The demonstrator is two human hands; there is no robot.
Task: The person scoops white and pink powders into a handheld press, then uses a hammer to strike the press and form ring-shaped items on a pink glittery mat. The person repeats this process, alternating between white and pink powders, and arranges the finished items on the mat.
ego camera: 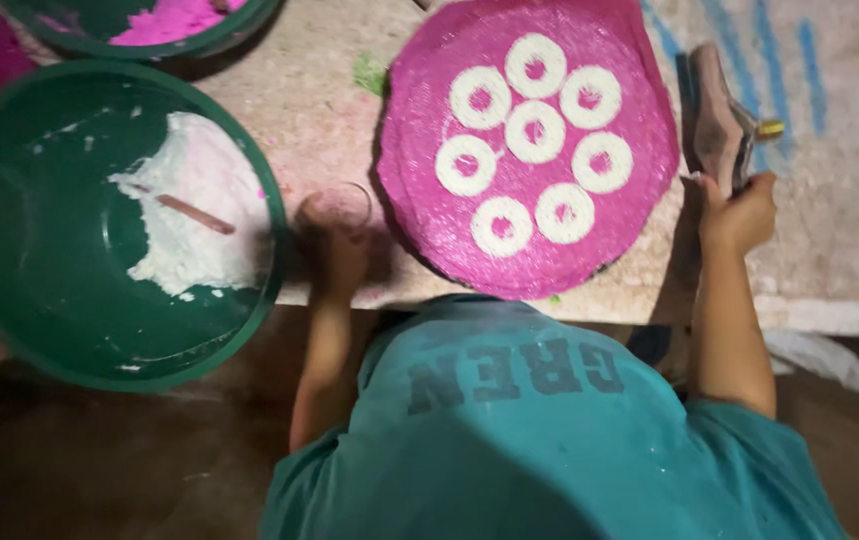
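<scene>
nearest, teal shirt (540,430) filling the foreground. left hand (335,245) closed round a small ring mould (342,205), just beside the green bowl (10,300) of white powder (200,210). right hand (740,212) gripping a flat brown tool (718,118). beyond, pink powder disc (530,150) with white rings: loose, fragile, probably smudged by any touch; ring light and stiff, best pinched by the rim.

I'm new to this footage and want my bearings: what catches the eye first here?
The bright pink powder disc with eight white rings sits top centre. At left, a big green basin holds white powder. The left hand rests between them; the right hand grips a tool beside the disc.
</scene>
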